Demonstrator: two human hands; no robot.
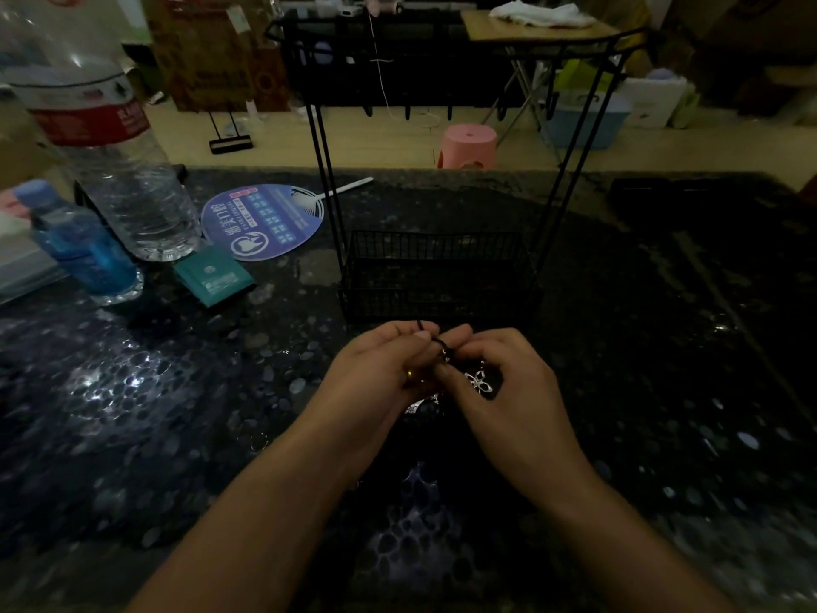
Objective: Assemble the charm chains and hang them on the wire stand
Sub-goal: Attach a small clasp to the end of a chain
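Observation:
My left hand (384, 369) and my right hand (504, 382) meet just in front of the black wire stand (437, 276). Both pinch a thin black cord (435, 340) between thumb and fingertips. A silver flower-shaped charm (479, 382) dangles under my right fingers, and more silver chain (420, 404) hangs below my left palm. The stand has a mesh basket at its base, tall legs and a top rail (442, 26) with hooks. I see nothing hanging on the hooks.
On the dark patterned table at the left stand a large clear water bottle (110, 148), a small blue bottle (84, 245), a teal packet (212, 276) and a round blue fan (265, 221). Beyond the table's far edge are a pink stool (468, 146) and a folding table.

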